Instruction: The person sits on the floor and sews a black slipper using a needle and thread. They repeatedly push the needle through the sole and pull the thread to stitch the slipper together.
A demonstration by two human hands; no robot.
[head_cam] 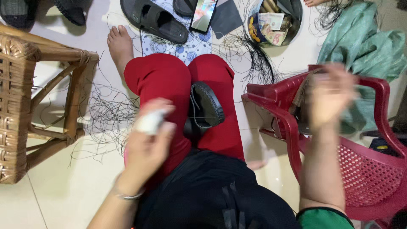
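Observation:
A black sandal sole (208,106) with a stitched rim lies on my lap between my thighs in red trousers (163,80). My left hand (148,142) hovers just left of it, blurred, fingers curled, with a white wrap (149,122) on one finger. My right hand (333,95) is raised over the red plastic chair (280,95), blurred by motion; whether it pinches anything is unclear. A faint thin thread (254,128) runs from the sandal toward the chair.
A wicker stool (25,106) stands at the left. Loose black threads (108,114) litter the tiled floor. Ahead lie black sandals (154,19), a phone (203,15), a round tin (273,23) with paper notes and a green cloth (364,46).

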